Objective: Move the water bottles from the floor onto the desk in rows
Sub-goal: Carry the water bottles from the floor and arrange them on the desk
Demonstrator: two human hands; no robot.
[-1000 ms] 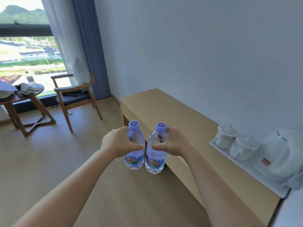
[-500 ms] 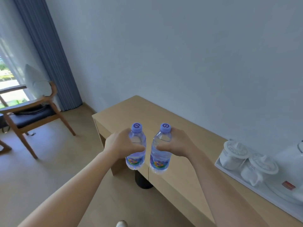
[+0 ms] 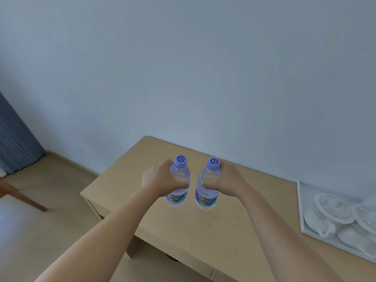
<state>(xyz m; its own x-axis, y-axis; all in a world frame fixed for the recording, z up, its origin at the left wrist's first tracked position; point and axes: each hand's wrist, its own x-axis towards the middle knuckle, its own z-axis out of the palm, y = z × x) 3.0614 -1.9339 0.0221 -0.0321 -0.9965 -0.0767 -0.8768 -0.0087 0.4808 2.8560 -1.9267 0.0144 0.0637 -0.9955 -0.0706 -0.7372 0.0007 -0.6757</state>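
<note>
- A pale wooden desk (image 3: 234,231) stands against a plain light wall (image 3: 183,68), its left end toward a blue curtain (image 3: 14,137) in the corner.
- A white tray (image 3: 301,200) of white lidded cups (image 3: 333,208) sits at the desk's right edge.
- A wooden chair leg (image 3: 22,198) shows on the floor at far left.
- The left hand (image 3: 160,182) wraps its fingers around the left bottle (image 3: 180,184) at mid-body, thumb across the front.
- The right hand (image 3: 227,183) grips the right bottle (image 3: 208,187) the same way.
- Both bottles are upright, side by side and apart, over the desk's left end; whether their bases touch the top I cannot tell.
</note>
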